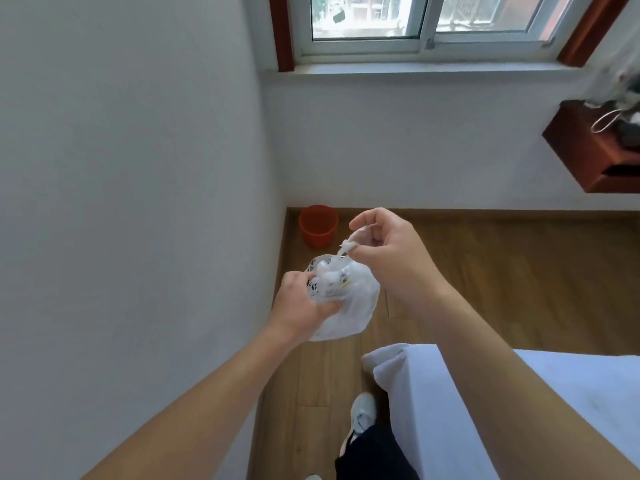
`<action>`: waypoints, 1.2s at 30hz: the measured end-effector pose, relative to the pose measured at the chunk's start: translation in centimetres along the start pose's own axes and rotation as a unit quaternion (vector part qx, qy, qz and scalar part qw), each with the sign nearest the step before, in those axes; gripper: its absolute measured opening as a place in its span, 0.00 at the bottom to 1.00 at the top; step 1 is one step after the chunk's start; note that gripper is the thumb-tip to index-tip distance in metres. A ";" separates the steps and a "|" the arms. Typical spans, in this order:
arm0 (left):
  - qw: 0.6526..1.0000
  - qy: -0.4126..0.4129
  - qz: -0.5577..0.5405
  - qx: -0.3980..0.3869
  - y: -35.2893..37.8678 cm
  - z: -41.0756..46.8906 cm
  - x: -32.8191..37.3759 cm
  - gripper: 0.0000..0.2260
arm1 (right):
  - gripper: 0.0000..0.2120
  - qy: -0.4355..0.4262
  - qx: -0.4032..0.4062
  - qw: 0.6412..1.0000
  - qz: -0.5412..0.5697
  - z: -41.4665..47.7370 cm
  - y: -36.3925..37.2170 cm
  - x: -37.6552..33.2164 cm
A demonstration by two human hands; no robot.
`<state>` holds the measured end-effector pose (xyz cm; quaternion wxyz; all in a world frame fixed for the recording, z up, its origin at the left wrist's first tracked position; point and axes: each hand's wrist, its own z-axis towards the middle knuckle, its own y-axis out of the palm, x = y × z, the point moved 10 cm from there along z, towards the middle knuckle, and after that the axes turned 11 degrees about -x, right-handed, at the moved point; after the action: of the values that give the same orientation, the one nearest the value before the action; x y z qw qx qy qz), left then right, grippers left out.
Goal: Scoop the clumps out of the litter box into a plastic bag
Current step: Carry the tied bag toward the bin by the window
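Observation:
A white plastic bag, bulging and bunched at the top, hangs in the air in front of me above the wooden floor. My left hand grips the bag's left side near its gathered neck. My right hand is above and to the right, pinching a twisted strip of the bag's top and holding it up. The litter box and a scoop are not in view.
An orange bin stands in the floor corner under the window. A white wall runs along the left. A bed with a white sheet fills the lower right. A dark red wall shelf juts out at the right. My shoe is on the floor.

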<state>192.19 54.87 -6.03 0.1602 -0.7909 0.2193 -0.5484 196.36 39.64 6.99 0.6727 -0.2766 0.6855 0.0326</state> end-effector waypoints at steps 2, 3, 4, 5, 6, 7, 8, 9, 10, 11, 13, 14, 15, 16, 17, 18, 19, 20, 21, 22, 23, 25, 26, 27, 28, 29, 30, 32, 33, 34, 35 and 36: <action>1.000 -0.008 0.000 -0.001 -0.8 5.0 0.7 0.29 | 0.12 0.007 -0.003 1.000 0.017 4.7 -1.8 1.0; 1.000 -0.014 -0.002 0.002 -1.2 7.5 1.0 0.31 | 0.12 0.013 -0.006 1.000 0.023 7.0 -2.6 1.7; 1.000 -0.020 -0.002 0.005 -1.6 9.9 1.3 0.32 | 0.12 0.017 -0.010 0.999 0.029 9.4 -3.5 2.3; 1.000 -0.025 -0.003 0.008 -2.0 12.3 1.6 0.32 | 0.12 0.019 -0.014 0.999 0.032 11.9 -4.3 2.9; 0.999 -0.031 0.000 0.010 -2.4 14.6 2.0 0.31 | 0.12 0.021 -0.018 0.999 0.033 14.3 -5.2 3.4; 0.999 -0.038 0.003 0.012 -2.7 16.9 2.2 0.31 | 0.12 0.025 -0.025 0.999 0.032 16.7 -5.9 3.8; 0.999 -0.045 0.003 0.015 -3.1 19.0 2.5 0.31 | 0.12 0.028 -0.034 0.999 0.031 18.9 -6.6 4.2; 0.999 -0.050 0.000 0.019 -3.6 21.1 2.8 0.31 | 0.12 0.028 -0.042 0.998 0.031 21.3 -7.3 4.4; 0.998 -0.054 -0.001 0.023 -4.0 23.1 3.2 0.32 | 0.12 0.029 -0.051 0.998 0.027 23.5 -7.9 4.5; 0.998 -0.060 -0.002 0.026 -4.5 25.2 3.4 0.32 | 0.12 0.031 -0.059 0.998 0.021 25.8 -8.5 4.6; 0.996 -0.078 -0.011 0.034 -5.6 29.2 3.6 0.33 | 0.12 0.040 -0.070 0.997 0.011 30.2 -9.6 4.7; 0.996 -0.084 -0.017 0.037 -6.0 31.1 3.5 0.33 | 0.12 0.045 -0.075 0.996 0.010 32.3 -10.0 4.7; 0.995 -0.089 -0.021 0.039 -6.4 33.0 3.4 0.33 | 0.12 0.049 -0.081 0.995 0.009 34.5 -10.3 5.0; 0.994 -0.095 -0.024 0.042 -6.9 34.8 3.3 0.32 | 0.12 0.054 -0.087 0.995 0.007 36.6 -10.4 5.2; 0.993 -0.102 -0.028 0.046 -7.4 36.7 3.0 0.32 | 0.12 0.059 -0.094 0.994 0.004 38.7 -10.5 5.6; 0.992 -0.108 -0.030 0.049 -7.9 38.7 2.6 0.32 | 0.12 0.062 -0.100 0.993 -0.001 40.8 -10.4 5.9; 0.992 -0.113 -0.032 0.052 -8.5 40.7 2.2 0.32 | 0.12 0.063 -0.105 0.992 -0.006 43.0 -10.3 6.3; 0.991 -0.118 -0.033 0.054 -9.0 42.7 1.7 0.32 | 0.12 0.064 -0.108 0.992 -0.010 45.2 -10.2 6.8; 0.991 -0.121 -0.034 0.056 -9.5 44.7 1.1 0.32 | 0.12 0.066 -0.109 0.992 -0.013 47.4 -10.0 7.3; 0.990 -0.125 -0.036 0.056 -10.1 46.7 0.3 0.33 | 0.13 0.071 -0.110 0.991 -0.013 49.4 -9.8 8.0; 0.989 -0.132 -0.037 0.053 -10.6 48.7 -0.5 0.33 | 0.13 0.080 -0.111 0.991 -0.009 51.5 -9.6 8.8; 0.988 -0.143 -0.036 0.043 -11.5 52.3 -1.8 0.34 | 0.14 0.099 -0.110 0.989 0.009 55.3 -9.2 10.5; 0.988 -0.147 -0.033 0.040 -11.9 54.1 -2.4 0.34 | 0.14 0.107 -0.111 0.988 0.014 57.0 -9.0 11.4; 0.988 -0.152 -0.025 0.035 -12.3 55.8 -2.9 0.34 | 0.14 0.114 -0.114 0.987 0.014 58.7 -8.8 12.2; 0.987 -0.157 -0.013 0.029 -12.5 57.4 -3.3 0.33 | 0.14 0.120 -0.116 0.986 0.011 60.3 -8.7 12.8; 0.986 -0.163 -0.004 0.023 -12.7 58.9 -3.7 0.33 | 0.14 0.124 -0.120 0.985 0.008 61.9 -8.6 13.5; 0.985 -0.169 0.000 0.017 -12.8 60.4 -4.2 0.32 | 0.14 0.129 -0.124 0.984 0.004 63.5 -8.5 14.2; 0.983 -0.182 0.000 0.009 -12.9 63.1 -5.0 0.32 | 0.14 0.143 -0.128 0.981 -0.005 66.4 -8.6 15.9; 0.982 -0.189 -0.002 0.008 -12.7 64.4 -5.4 0.31 | 0.14 0.149 -0.130 0.980 -0.010 67.7 -8.7 16.8; 0.981 -0.196 -0.007 0.005 -12.5 65.7 -5.9 0.31 | 0.14 0.154 -0.132 0.979 -0.012 69.1 -8.8 17.7; 0.979 -0.202 -0.011 0.002 -12.1 66.9 -6.5 0.31 | 0.14 0.156 -0.136 0.978 -0.013 70.5 -8.8 18.7; 0.978 -0.206 -0.019 -0.001 -11.7 68.3 -7.1 0.31 | 0.14 0.158 -0.139 0.977 -0.012 71.8 -8.7 19.9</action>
<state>256.05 69.42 -29.66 0.1909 -0.8911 0.1668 -0.3764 266.10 55.51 -15.53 0.5108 -0.3776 0.7687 0.0752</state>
